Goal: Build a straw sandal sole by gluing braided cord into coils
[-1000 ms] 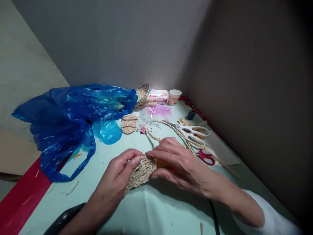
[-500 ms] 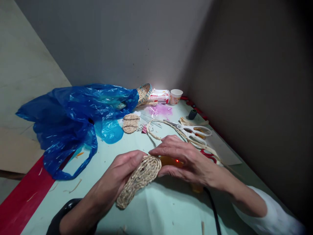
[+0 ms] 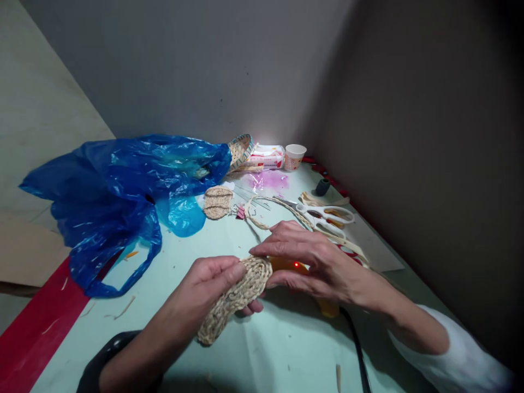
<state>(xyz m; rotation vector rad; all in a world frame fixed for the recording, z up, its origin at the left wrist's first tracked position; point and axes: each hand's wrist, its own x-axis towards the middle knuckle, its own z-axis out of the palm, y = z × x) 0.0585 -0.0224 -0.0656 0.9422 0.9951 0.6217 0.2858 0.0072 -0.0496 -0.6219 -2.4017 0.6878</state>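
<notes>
A woven straw sole-shaped piece (image 3: 235, 300) is held tilted above the pale green table. My left hand (image 3: 215, 281) grips its left side, thumb on top, with fingertips showing beneath its right edge. Thumb and fingers of my right hand (image 3: 301, 259) pinch the piece's upper right end. Just behind that hand is a yellow tool (image 3: 327, 307) with a red light and a black cord; the hand partly hides it. Beyond the hands lies a braided straw cord (image 3: 256, 218), beside white-handled scissors (image 3: 327, 214).
A blue plastic bag (image 3: 123, 185) spreads over the left side, a small woven basket (image 3: 240, 150) at its mouth. Farther back are a paper cup (image 3: 295, 158), a dark thread spool (image 3: 322, 187) and a round woven piece (image 3: 218, 202). Red-handled scissors (image 3: 352, 254) lie right.
My left hand's grip has shifted: its thumb sits farther over the piece and fingertips now show beneath it. The woven piece has moved slightly to the right. My right hand stays nearly in place.
</notes>
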